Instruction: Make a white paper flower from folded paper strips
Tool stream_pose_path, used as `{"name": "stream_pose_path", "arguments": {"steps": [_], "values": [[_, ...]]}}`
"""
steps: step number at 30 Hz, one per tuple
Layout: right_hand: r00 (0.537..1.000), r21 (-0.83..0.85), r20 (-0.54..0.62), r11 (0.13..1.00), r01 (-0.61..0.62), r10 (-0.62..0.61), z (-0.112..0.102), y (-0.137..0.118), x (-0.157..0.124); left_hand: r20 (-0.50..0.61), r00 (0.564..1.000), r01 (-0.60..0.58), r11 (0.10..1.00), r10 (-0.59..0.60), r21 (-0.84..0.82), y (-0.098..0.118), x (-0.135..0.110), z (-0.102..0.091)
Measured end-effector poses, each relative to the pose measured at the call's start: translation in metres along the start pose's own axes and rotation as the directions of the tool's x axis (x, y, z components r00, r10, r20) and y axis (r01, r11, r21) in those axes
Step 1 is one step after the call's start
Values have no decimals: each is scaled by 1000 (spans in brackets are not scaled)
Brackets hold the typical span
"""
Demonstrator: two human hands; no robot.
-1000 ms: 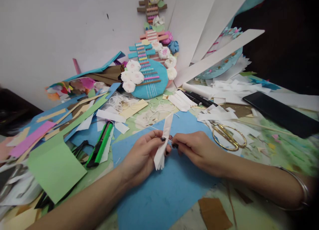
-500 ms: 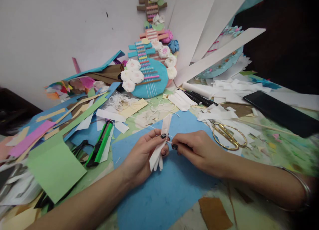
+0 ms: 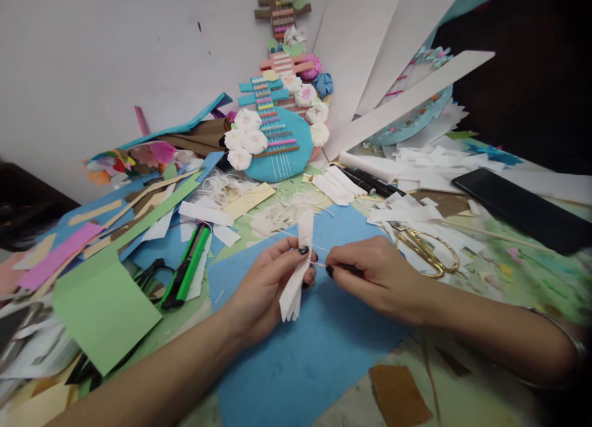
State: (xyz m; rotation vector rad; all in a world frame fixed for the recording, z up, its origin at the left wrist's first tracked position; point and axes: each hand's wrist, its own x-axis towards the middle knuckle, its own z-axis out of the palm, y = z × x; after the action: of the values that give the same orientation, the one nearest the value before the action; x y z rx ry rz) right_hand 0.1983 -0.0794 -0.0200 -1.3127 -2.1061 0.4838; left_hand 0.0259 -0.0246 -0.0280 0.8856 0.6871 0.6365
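Observation:
My left hand (image 3: 272, 285) pinches a folded strip of white paper (image 3: 291, 297) near its middle, with the layered ends fanning out below the thumb. A thin white string (image 3: 319, 264) runs from the paper's middle to my right hand (image 3: 370, 279). The fingers of that hand are closed on the string, a short way to the right of the paper. Under both hands lies a blue sheet (image 3: 314, 365). The far side of the folded paper is hidden by my left fingers.
Gold-handled scissors (image 3: 428, 254) lie right of my right hand, before a black phone (image 3: 522, 208). A green box cutter (image 3: 187, 266) and a green paper piece (image 3: 106, 310) are on the left. Behind stands a blue paper guitar (image 3: 277, 146) with white flowers; tangled string (image 3: 226, 186) lies nearby.
My right hand has moved slightly right, away from the paper, and more string shows between the hands. The folded paper has turned a little more upright in my left hand.

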Motion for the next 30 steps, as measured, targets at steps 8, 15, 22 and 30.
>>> {"name": "stream_pose_path", "arguments": {"steps": [8,15,22,30], "values": [[999,-9,-36,1000,-29,28,0,0,0,-25,999,-26,988,30,153,2,-1,1],[962,233,-77,943,-237,261,1,2,3,14,995,-95,984,94,153,2,-1,-2],[961,476,-107,862,-177,257,9,6,4,-4,995,-98,970,101,221,2,1,-2],[962,474,-115,865,-166,248,11,7,3,-38,994,-89,964,102,249,1,2,-7]]}}
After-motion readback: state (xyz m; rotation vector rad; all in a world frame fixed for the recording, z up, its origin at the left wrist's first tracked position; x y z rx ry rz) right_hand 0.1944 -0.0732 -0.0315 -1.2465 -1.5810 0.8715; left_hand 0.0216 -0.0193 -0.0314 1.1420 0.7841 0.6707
